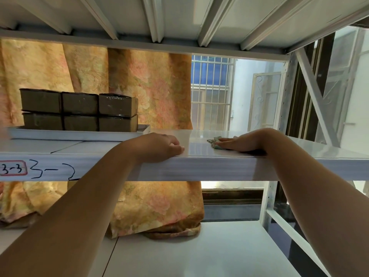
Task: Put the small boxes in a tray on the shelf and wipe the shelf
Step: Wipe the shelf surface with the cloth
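Cloth [212,141] lies pressed under the flat right hand [239,143] on the shelf [199,169]; the loosely curled, empty left hand [159,146] rests between it and the tray [79,134].

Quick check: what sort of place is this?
Likely a storeroom or stockroom: white metal racking with a hand-numbered shelf label, small boxes stacked in a tray, and a barred window behind.

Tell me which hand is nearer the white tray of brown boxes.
Left. The left hand rests on the shelf edge just right of the white tray; the right hand lies farther right, flat on a green cloth.
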`<act>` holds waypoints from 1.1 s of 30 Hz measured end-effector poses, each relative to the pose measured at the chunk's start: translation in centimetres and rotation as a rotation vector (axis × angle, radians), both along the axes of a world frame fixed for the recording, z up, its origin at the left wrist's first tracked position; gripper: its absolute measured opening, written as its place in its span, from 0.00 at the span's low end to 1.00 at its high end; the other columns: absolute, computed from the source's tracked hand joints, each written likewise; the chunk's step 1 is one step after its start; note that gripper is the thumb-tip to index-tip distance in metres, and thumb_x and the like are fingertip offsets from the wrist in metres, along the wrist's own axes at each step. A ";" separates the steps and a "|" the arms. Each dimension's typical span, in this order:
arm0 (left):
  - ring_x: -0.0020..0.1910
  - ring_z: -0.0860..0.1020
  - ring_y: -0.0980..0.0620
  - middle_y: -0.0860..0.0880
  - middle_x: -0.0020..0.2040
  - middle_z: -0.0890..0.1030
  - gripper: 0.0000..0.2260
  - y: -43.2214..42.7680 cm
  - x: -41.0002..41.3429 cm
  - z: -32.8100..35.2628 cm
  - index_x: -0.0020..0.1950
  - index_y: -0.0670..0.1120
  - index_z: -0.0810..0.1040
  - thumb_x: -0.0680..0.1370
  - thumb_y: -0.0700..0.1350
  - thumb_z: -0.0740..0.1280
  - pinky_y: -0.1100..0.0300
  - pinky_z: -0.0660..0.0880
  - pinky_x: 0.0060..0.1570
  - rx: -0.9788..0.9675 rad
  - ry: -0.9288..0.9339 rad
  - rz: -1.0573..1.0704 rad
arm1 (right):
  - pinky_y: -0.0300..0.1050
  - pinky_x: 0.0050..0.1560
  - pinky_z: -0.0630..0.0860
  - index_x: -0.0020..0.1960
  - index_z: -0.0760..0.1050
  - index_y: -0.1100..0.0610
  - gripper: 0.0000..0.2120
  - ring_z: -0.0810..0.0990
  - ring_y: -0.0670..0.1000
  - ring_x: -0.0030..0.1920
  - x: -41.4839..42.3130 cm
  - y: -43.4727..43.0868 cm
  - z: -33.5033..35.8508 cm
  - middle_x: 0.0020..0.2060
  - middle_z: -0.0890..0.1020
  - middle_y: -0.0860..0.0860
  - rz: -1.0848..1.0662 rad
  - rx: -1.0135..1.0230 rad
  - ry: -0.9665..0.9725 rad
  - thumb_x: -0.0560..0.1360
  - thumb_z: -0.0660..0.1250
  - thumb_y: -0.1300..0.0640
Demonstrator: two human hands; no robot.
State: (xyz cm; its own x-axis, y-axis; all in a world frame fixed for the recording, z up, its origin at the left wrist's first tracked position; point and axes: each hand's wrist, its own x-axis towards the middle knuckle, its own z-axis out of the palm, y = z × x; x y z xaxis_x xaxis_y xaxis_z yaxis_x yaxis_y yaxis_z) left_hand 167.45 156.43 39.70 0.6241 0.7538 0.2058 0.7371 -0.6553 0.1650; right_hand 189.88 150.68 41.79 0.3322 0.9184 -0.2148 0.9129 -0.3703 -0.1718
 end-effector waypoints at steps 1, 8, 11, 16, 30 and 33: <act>0.63 0.71 0.51 0.51 0.68 0.73 0.19 0.0 0.0 0.0 0.68 0.53 0.71 0.80 0.58 0.54 0.58 0.65 0.56 -0.003 -0.006 0.002 | 0.50 0.68 0.57 0.77 0.45 0.41 0.35 0.64 0.55 0.71 -0.4 0.0 -0.1 0.75 0.59 0.52 0.009 -0.001 0.010 0.74 0.46 0.29; 0.61 0.72 0.51 0.50 0.68 0.73 0.18 0.1 0.3 -0.1 0.68 0.52 0.72 0.81 0.55 0.56 0.60 0.65 0.54 -0.022 -0.054 0.013 | 0.51 0.72 0.50 0.77 0.44 0.42 0.30 0.54 0.53 0.76 -5.3 -0.1 -0.3 0.77 0.52 0.50 0.161 0.034 0.056 0.78 0.44 0.34; 0.54 0.70 0.53 0.49 0.68 0.73 0.16 0.4 0.4 0.0 0.68 0.53 0.71 0.81 0.50 0.55 0.60 0.65 0.51 -0.028 -0.088 0.017 | 0.49 0.67 0.53 0.77 0.46 0.42 0.29 0.55 0.53 0.76 -7.3 0.6 -0.2 0.77 0.55 0.50 0.232 0.022 0.032 0.78 0.43 0.35; 0.49 0.73 0.49 0.45 0.69 0.73 0.24 1.4 0.6 -0.1 0.74 0.55 0.60 0.79 0.40 0.56 0.61 0.67 0.36 -0.061 -0.198 0.045 | 0.43 0.58 0.58 0.78 0.51 0.48 0.26 0.63 0.54 0.72 -9.2 2.2 -0.2 0.74 0.63 0.53 0.334 0.041 0.036 0.82 0.44 0.41; 0.62 0.73 0.51 0.51 0.71 0.70 0.16 0.8 -0.1 -0.3 0.67 0.60 0.71 0.81 0.48 0.54 0.59 0.68 0.56 -0.008 -0.102 0.039 | 0.48 0.67 0.64 0.72 0.66 0.54 0.34 0.73 0.54 0.62 -2.8 1.6 0.1 0.67 0.72 0.55 0.072 0.117 0.031 0.77 0.45 0.33; 0.62 0.72 0.52 0.53 0.71 0.71 0.15 0.3 -0.2 -0.3 0.66 0.60 0.72 0.81 0.50 0.55 0.60 0.66 0.53 0.003 -0.113 0.029 | 0.48 0.67 0.65 0.70 0.68 0.57 0.31 0.75 0.52 0.59 -0.3 1.2 0.3 0.64 0.74 0.55 -0.031 0.129 0.030 0.79 0.48 0.36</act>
